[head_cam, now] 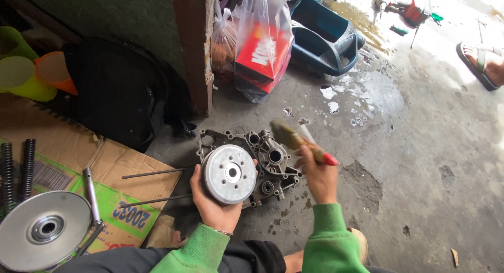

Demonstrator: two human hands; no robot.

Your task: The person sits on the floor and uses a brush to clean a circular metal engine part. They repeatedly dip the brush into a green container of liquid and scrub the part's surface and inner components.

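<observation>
Metal drum (229,174), round and silver with a ring of small holes around a central hub, sits at the centre of the frame, propped up on a grey engine casing (265,160) that lies on the concrete floor (420,162). I see the left hand (212,199) cupping the drum from below and the left, its fingers (197,174) wrapped around the rim and clamped on it. The right hand (317,176), just right of centre, has its fingers closed around the red handle of a paintbrush (302,142); the bristles point toward the upper left and hover over the casing, blurred. Both wrists wear green sleeves (328,236).

Along the left side of the frame lies flattened cardboard (121,168). On it, at the lower left, rests a large shiny pulley disc (42,230), with a socket wrench (92,197) just beside it and two dark coil springs (18,168) near the left edge. Two thin metal rods (155,186) stretch from the cardboard toward the drum. A black backpack (118,89) leans in the upper left, a plastic bag holding a red box (262,47) stands at the top centre, and a sandalled foot (483,63) of another person shows at the upper right.
</observation>
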